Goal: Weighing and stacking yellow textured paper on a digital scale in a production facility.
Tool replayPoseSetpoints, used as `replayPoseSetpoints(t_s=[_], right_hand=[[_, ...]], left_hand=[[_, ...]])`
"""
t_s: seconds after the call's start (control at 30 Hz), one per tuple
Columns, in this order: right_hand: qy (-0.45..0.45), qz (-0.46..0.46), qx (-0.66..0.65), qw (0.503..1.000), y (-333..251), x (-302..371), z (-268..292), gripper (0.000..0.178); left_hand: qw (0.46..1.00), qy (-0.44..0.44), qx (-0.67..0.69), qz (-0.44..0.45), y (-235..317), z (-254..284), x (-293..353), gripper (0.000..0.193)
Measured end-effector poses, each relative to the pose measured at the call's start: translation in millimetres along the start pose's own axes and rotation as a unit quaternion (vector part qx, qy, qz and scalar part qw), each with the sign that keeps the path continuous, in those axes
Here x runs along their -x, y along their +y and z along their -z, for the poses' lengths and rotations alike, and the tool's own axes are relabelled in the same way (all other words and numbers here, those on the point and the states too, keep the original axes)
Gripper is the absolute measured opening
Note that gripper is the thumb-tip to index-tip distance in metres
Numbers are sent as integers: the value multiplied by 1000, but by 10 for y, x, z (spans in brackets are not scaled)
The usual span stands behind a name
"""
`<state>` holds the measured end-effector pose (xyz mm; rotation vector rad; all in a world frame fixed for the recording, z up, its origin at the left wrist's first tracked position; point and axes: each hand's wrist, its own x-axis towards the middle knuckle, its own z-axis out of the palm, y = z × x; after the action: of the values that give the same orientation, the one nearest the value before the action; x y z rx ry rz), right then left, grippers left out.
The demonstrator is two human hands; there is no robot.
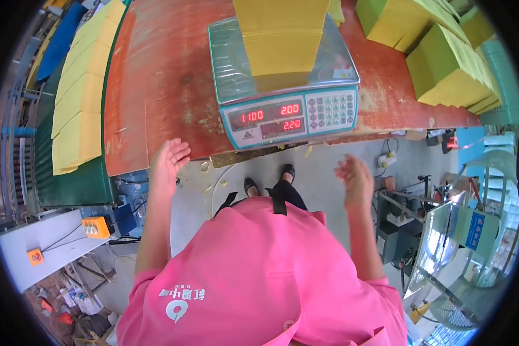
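Observation:
My left hand [170, 160] is beside the near edge of the red table, its fingers stretched out and holding nothing. Across from it, my right hand [356, 181] hangs in the air over the floor, with its fingers loosely bent, apart and empty. Between and beyond both hands stands a teal digital scale [236, 115] with a lit red display and a keypad. On its clear-covered pan rests an upright yellow stack [279, 43] that looks like paper or card, cut off by the top of the view. Neither hand touches the scale.
A worn red tabletop [155, 86] carries the scale. More yellow stacks [452, 72] are at the right, by a teal crate. A row of yellow bundles [81, 121] lies on a green belt [69, 187] at the left. A metal-framed machine and fan guard stand lower right.

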<state>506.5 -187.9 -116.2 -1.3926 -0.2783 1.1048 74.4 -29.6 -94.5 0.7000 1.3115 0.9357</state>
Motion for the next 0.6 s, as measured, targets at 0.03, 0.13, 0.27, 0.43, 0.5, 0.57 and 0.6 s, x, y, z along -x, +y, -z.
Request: replayPoseSetpoints(t_s=[0.03, 0.13, 0.27, 0.43, 0.5, 0.57, 0.6], right_hand=[[0, -38, -31, 999, 147, 133, -39, 28], [15, -62, -75, 995, 326, 464, -349, 27], [-28, -36, -99, 994, 375, 633, -589, 25], [-43, -1, -47, 998, 388, 625, -571, 22], [-46, -12, -52, 997, 392, 613, -566, 22], [-49, -22, -56, 997, 392, 582, -573, 22], [-57, -34, -54, 996, 396, 563, -602, 21]], left_hand=[[1000, 4, -1, 25, -52, 62, 53, 49], [999, -39, 9, 10, -47, 9, 106, 46], [995, -99, -6, -8, 113, -233, 77, 44], [990, -133, -13, -43, 233, -401, 167, 38], [991, -130, -14, -38, 236, -406, 185, 38], [991, -127, -14, -32, 224, -419, 180, 38], [991, -125, -13, -37, 220, -429, 176, 38]])
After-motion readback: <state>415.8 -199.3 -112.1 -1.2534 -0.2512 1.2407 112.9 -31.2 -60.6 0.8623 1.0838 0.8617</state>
